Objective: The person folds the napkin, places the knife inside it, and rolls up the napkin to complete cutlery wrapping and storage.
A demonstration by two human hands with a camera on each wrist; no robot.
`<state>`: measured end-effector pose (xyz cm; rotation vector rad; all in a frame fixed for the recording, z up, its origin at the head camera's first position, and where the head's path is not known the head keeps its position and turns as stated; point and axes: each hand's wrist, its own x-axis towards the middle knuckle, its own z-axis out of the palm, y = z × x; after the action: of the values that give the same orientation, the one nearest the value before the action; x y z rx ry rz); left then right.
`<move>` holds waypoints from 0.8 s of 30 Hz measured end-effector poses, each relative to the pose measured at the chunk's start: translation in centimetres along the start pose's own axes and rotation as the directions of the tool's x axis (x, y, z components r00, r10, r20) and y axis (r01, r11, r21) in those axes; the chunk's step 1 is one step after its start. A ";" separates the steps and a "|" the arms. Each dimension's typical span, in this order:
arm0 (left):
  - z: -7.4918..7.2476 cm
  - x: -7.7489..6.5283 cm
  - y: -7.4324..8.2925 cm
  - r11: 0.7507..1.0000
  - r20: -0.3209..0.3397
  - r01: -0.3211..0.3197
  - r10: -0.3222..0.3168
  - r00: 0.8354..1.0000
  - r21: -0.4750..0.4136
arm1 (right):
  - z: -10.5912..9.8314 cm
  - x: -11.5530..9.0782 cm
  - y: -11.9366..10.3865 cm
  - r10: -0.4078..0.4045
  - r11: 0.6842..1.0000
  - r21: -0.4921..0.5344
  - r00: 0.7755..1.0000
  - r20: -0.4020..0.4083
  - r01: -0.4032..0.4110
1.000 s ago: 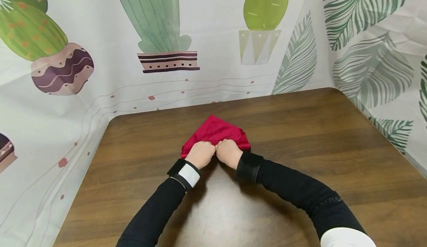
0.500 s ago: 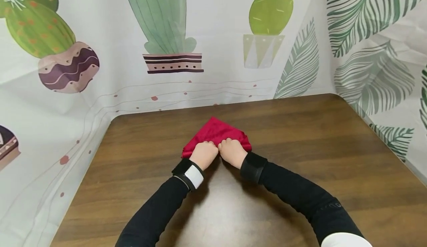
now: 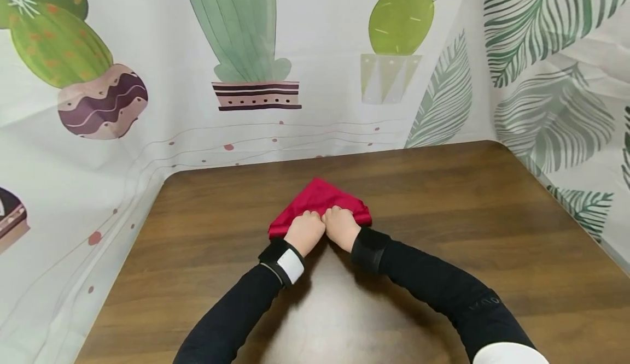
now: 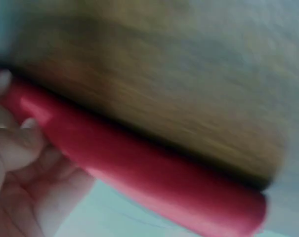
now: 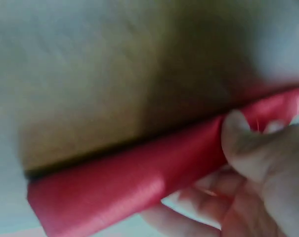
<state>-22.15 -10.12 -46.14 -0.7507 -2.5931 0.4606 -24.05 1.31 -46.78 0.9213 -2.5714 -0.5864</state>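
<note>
A shiny red cloth (image 3: 322, 195) lies on the wooden table, its far part pointed and its near edge rolled. Both hands are side by side at the middle of that near edge. My left hand (image 3: 306, 232) pinches the roll; in the left wrist view the thumb lies on the red roll (image 4: 139, 153), which stretches out to a blunt end. My right hand (image 3: 340, 226) grips the same roll, and the right wrist view has its thumb on top of the red roll (image 5: 119, 192) with fingers curled beneath. From the head view the fingertips are hidden.
The brown wooden table (image 3: 443, 189) has rounded far corners. A white cloth backdrop (image 3: 325, 36) printed with cacti and leaves hangs behind and along the sides. Black straps sit on both wrists.
The cloth's far point has come slightly nearer to the hands as the near edge is rolled. Both hands keep hold, and the head view has shifted a little.
</note>
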 end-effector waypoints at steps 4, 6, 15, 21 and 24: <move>0.0 -0.2 0.3 1.000 -0.018 0.003 -0.003 1.000 0.002 | 4.2 1.5 -1.3 0.007 0.999 -0.044 0.999 0.051 -0.005; 0.0 -0.2 0.3 1.000 -0.015 0.012 -0.012 1.000 -0.006 | 5.4 1.7 -2.0 0.001 0.991 -0.137 0.993 0.114 0.015; 0.1 -0.5 0.2 0.999 -0.048 -0.020 0.021 0.999 0.029 | 14.0 5.3 -2.0 -0.076 0.991 0.108 0.995 -0.059 0.082; -0.1 -0.1 -0.9 0.995 0.052 -0.084 0.087 0.995 -0.062 | 11.9 3.5 -2.5 -0.061 0.998 -0.008 0.997 -0.045 0.061; -0.5 -0.2 -1.2 0.991 0.078 -0.080 0.089 0.993 -0.109 | 9.4 2.8 -2.3 -0.088 0.996 -0.034 0.996 -0.020 0.087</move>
<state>-22.33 -11.10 -45.27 -0.8977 -2.6881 0.3897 -29.08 0.34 -55.40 1.0280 -2.5056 -0.6374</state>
